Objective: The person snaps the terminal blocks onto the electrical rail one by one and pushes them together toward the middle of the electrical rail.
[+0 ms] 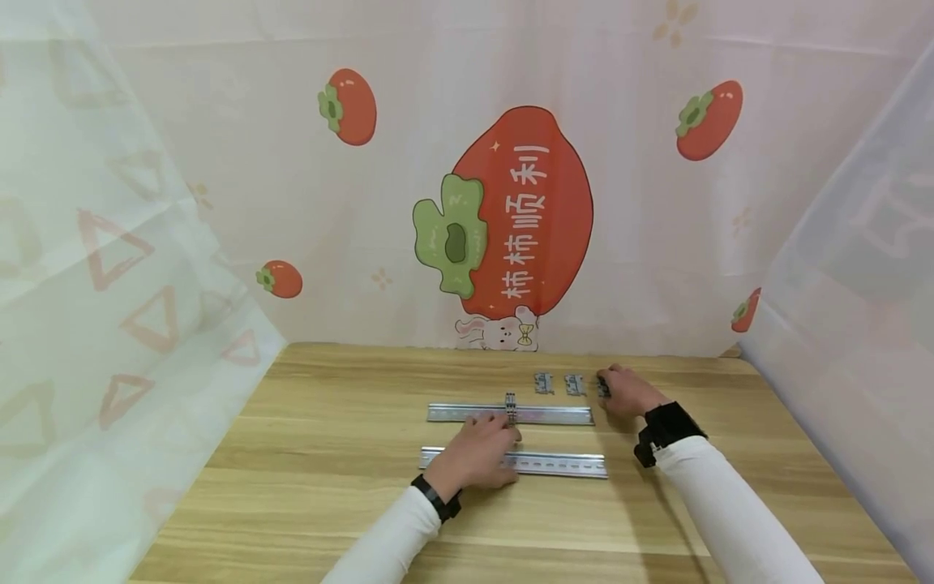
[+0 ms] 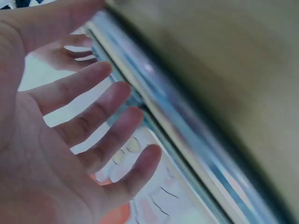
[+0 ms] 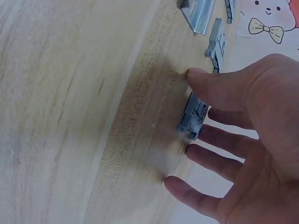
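Observation:
My left hand (image 1: 477, 450) lies over two metal DIN rails, its fingertips beside a small cluster of grey terminal blocks (image 1: 511, 403) mounted on the far rail (image 1: 554, 415). Its fingers (image 2: 126, 121) are spread and slightly bent in the left wrist view, with nothing in the palm. The near rail (image 1: 562, 465) runs partly beneath this hand. At the right, my right hand (image 1: 629, 393) reaches round a loose grey terminal block (image 3: 192, 119) on the table. Thumb and fingers stand apart about that block, without a plain pinch. Part of it is hidden by the thumb.
Two more loose terminal blocks, one at the left (image 1: 543, 383) and one in the middle (image 1: 575, 384), lie behind the far rail. The wooden table (image 1: 328, 454) meets a printed curtain (image 1: 409, 316) at its back edge, with light sheets on both sides.

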A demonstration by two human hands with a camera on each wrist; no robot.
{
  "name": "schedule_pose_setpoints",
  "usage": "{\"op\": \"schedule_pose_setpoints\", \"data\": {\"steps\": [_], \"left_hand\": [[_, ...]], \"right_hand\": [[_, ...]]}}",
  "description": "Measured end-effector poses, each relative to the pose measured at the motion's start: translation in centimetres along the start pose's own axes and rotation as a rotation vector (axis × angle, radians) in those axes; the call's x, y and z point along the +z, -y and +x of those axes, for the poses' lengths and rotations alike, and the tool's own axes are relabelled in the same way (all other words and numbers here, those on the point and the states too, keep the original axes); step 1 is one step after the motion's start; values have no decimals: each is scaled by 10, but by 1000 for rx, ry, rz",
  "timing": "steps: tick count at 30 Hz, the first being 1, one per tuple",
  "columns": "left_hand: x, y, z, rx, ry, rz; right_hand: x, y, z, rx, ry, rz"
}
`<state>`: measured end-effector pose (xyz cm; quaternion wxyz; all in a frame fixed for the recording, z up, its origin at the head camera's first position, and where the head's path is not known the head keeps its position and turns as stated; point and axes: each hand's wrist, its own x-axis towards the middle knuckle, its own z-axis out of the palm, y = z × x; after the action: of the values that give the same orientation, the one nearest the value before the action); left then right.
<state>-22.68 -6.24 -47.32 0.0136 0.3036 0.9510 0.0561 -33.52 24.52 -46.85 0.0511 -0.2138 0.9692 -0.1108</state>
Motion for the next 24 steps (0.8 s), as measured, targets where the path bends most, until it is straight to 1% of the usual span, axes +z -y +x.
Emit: {"op": "schedule_pose_setpoints", "data": {"steps": [4, 8, 12, 18, 21, 24], "left_hand": [[4, 12, -10, -5, -1, 22], [5, 18, -13, 8, 1, 25], [7, 19, -14, 15, 7, 27], [13, 20, -13, 28, -5, 51], [15, 20, -12, 32, -7, 56], [16, 20, -10, 35, -4, 61]], "right_hand": [[0, -2, 0, -4, -39, -4], [0, -1, 1, 3, -51, -4], [-2, 1, 1, 10, -38, 2], [-6, 1, -1, -36, -31, -14], [-6, -2, 0, -45, -28, -30], [-6, -3, 1, -26, -18, -24]]}}
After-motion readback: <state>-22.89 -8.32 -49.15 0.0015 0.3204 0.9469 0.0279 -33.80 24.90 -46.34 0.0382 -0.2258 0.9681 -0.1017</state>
